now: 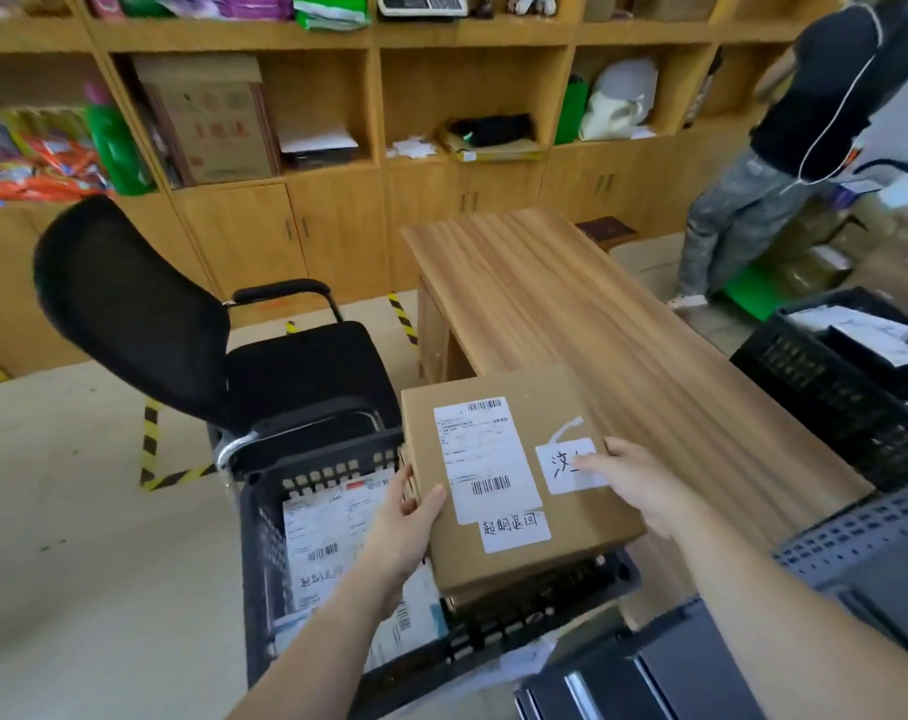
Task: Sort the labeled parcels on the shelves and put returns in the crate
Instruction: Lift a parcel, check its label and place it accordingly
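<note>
A: Two hands on one cardboard parcel point(519, 459); left hand point(407, 527) pinches its left edge, thumb on top.
B: Right hand point(636, 483) grips the right edge, thumb across a handwritten label point(563, 467). Parcel held above the black crate point(257, 543), beside the counter point(571, 304).

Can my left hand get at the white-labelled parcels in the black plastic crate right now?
Probably not yet: the left hand grips the brown cardboard box, though the white-labelled parcels in the black plastic crate lie uncovered below it.

Bare left hand point(406, 518), bare right hand point(644, 485); forearms point(763, 605) bare too (as far as visible).
</note>
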